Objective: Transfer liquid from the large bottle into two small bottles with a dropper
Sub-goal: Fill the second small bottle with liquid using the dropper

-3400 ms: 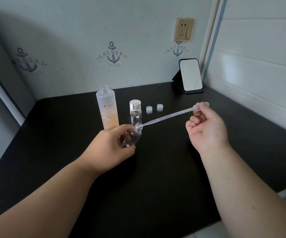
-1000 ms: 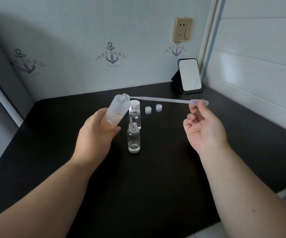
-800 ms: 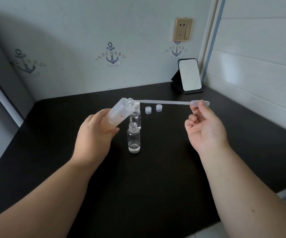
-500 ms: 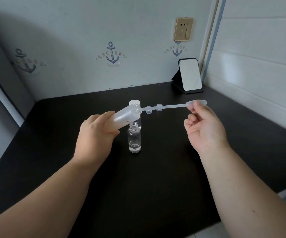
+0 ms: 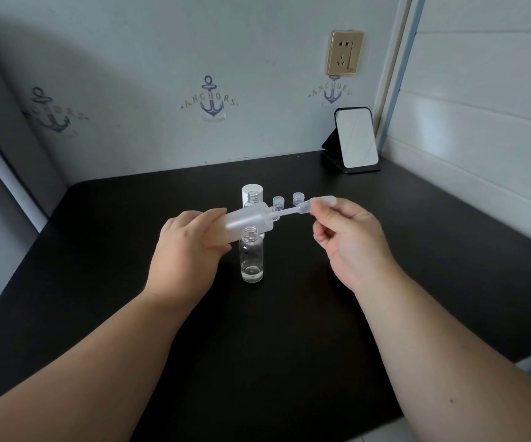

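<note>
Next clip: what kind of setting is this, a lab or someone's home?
Most likely a home, a desk in a room corner. The wall carries anchor decals and a gold wall socket, and a small stand mirror sits on the black desk. No lab equipment is in view.

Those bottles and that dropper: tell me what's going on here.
A person is drawing liquid for the small bottles. The left hand holds the large bottle tipped nearly flat, and the right hand pinches the dropper, its tip inside the bottle's mouth. Two uncapped small bottles, the near one and the far one, stand on the black table with their caps behind.
</note>
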Motion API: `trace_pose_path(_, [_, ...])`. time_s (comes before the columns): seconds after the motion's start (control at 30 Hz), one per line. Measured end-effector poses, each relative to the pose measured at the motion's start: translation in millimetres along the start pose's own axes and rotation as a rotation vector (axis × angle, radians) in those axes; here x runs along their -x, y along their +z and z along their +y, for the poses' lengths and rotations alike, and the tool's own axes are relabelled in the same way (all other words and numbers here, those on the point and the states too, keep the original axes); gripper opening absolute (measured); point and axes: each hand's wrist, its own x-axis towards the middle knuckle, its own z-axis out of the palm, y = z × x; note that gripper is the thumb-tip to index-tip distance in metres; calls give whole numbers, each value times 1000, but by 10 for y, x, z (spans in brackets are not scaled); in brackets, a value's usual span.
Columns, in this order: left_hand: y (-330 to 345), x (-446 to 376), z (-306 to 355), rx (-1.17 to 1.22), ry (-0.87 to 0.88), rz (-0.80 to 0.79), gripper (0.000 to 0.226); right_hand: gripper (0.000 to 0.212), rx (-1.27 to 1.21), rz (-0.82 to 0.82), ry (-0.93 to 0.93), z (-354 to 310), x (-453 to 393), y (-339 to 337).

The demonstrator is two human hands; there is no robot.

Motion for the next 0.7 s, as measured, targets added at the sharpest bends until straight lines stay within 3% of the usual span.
trace_pose_path(0.17, [6, -7, 8, -14, -7, -8, 57, 14, 131, -50, 19, 28, 14, 41])
trace_pose_path(0.37, [9, -5, 1, -15, -4, -6, 57, 6, 153, -69, 51, 21, 6, 37])
trace_pose_path(0.5, [0, -5, 4, -16, -14, -6, 57, 8, 70, -42, 59, -17, -17, -9])
trace_pose_path(0.7, [-24, -4, -10, -8, -36, 0, 58, 34, -155, 56, 93, -75, -78, -142])
